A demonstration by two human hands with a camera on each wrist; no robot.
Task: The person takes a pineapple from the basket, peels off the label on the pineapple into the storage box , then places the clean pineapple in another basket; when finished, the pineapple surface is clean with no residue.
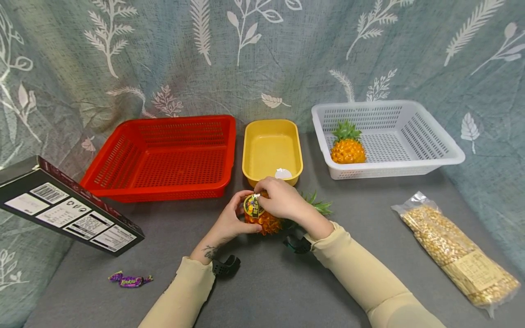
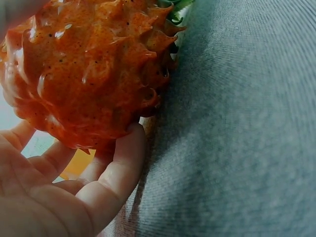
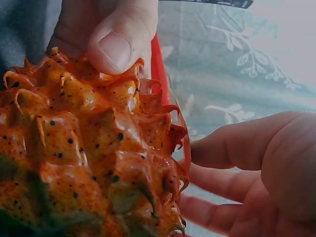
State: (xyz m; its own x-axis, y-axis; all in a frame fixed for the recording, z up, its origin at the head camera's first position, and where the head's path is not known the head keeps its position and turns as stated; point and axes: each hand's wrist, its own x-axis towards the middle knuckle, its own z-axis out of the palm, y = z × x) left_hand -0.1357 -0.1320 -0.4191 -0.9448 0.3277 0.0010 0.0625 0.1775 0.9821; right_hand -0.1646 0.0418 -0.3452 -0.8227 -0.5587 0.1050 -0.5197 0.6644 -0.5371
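An orange toy pineapple [image 1: 268,223] lies on its side on the grey table, its green leaves [image 1: 317,203] pointing right. My left hand [image 1: 229,221] grips its base end, with the thumb along the near side; the left wrist view shows the fingers curled under the spiky orange skin [image 2: 89,74]. A round black-and-yellow label [image 1: 251,207] covers the base. My right hand [image 1: 280,199] reaches over the fruit and pinches the label's edge between thumb and fingers. From the right wrist, the label appears edge-on as a thin reddish rim [image 3: 186,148] by the fingertips.
Behind stand a red basket [image 1: 180,189], a yellow tub [image 1: 270,146] holding a white round piece [image 1: 283,173], and a white basket [image 1: 398,168] with another pineapple [image 1: 348,150]. Left are a black box [image 1: 74,205] and a purple candy [image 1: 130,280]; right, a grain bag [image 1: 455,250].
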